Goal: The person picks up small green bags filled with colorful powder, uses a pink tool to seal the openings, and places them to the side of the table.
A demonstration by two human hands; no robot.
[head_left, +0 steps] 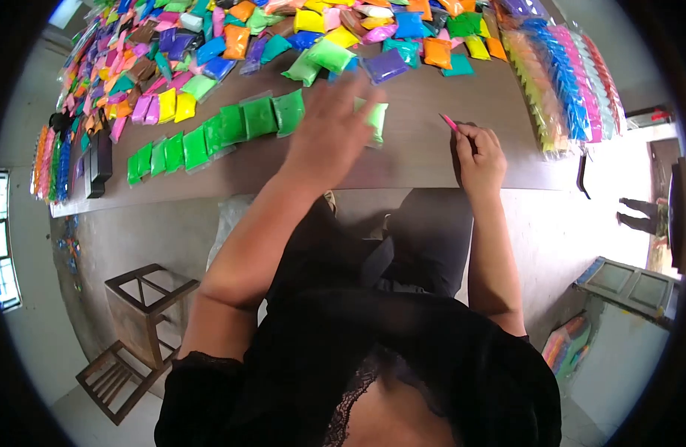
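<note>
Seeing what looks like a small packing workshop: a long brown table [425, 167] is carrying a heap of colourful sealed packets [235, 42] and bundled strips of plastic-wrapped pieces [559, 82]. Bare concrete floor [172, 231] is showing below, with wooden stools [138, 320] standing about.

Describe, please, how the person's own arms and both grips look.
The left sleeve is short and black with a lacy edge; the right sleeve is short and black too. Both forearms are bare. The left grip and right grip wear no gloves; motion blur hides whether the left has rings.
</note>
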